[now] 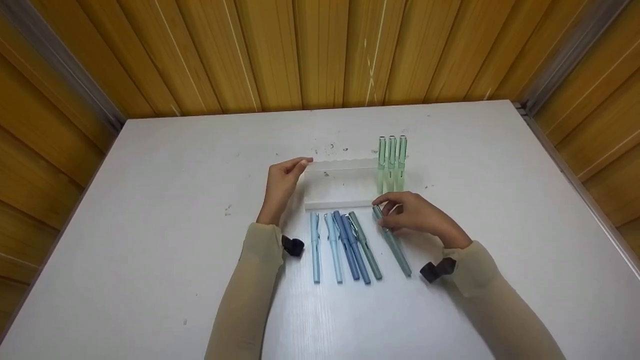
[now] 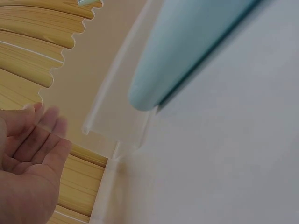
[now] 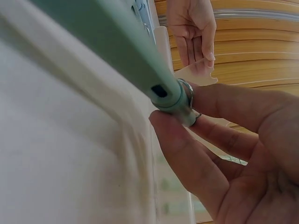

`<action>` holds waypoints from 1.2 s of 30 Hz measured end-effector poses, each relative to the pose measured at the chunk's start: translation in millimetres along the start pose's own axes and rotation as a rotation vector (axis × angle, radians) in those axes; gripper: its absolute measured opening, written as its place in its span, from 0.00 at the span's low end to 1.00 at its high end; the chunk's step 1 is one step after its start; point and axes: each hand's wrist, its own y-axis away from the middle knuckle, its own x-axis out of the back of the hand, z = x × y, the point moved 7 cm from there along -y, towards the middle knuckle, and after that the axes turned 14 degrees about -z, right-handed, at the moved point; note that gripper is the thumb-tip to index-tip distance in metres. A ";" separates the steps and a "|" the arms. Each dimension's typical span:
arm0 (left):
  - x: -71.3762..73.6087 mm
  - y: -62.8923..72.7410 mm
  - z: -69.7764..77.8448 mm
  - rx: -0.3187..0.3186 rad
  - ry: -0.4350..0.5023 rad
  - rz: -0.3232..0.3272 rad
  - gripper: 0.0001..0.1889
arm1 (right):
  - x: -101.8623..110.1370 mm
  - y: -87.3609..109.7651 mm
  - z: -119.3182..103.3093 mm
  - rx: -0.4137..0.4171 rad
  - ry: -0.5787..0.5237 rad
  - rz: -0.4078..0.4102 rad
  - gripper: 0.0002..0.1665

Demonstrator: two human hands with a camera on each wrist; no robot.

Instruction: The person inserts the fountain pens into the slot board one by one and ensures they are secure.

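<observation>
A clear plastic pen stand (image 1: 345,204) with a scalloped top edge stands mid-table. Its upper left corner is pinched between the thumb and fingers of my left hand (image 1: 283,184). Three light green pens (image 1: 391,162) stand upright side by side at the stand's right end. In front of them my right hand (image 1: 417,214) pinches a darker green pen (image 1: 398,250) by its upper end, thumb against fingers. That pen slants, its far end toward the lower right. The right wrist view shows the pen's clip (image 3: 188,92) right at the fingertips.
Before the stand lie two light blue pens (image 1: 315,250), two darker blue pens (image 1: 347,250) and a green pen (image 1: 367,250), roughly parallel. The white table (image 1: 150,225) backs onto a yellow wood-patterned wall (image 1: 320,55). Black wrist cameras (image 1: 294,246) sit on both sleeves.
</observation>
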 end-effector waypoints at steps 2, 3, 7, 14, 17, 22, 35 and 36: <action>0.7 -0.1 0.3 -0.010 0.009 -0.002 0.13 | 1.1 -0.2 -2.2 0.010 -0.014 0.010 0.27; 0.9 -0.3 0.0 -0.012 0.010 -0.005 0.14 | 1.8 -0.1 -3.2 0.013 -0.018 0.017 0.27; 1.7 -0.5 -1.5 -0.009 0.005 -0.010 0.14 | 4.5 0.1 -5.5 0.013 -0.025 0.053 0.28; 3.1 -1.3 -1.5 -0.003 -0.006 0.005 0.14 | 13.1 2.4 -13.5 0.036 -0.046 0.146 0.28; 2.4 -1.6 -0.7 -0.005 -0.009 0.008 0.14 | 19.8 4.1 -18.7 0.054 -0.037 0.203 0.28; 0.8 -1.6 -0.4 -0.006 -0.004 0.001 0.13 | 31.6 5.7 -28.1 0.071 0.007 0.293 0.28; 5.0 -0.7 -1.9 0.017 0.001 0.015 0.13 | 51.8 3.5 -52.8 0.225 0.005 0.446 0.27; 5.2 -1.0 -2.3 0.018 0.001 0.015 0.13 | 52.9 3.2 -54.0 0.228 0.007 0.455 0.27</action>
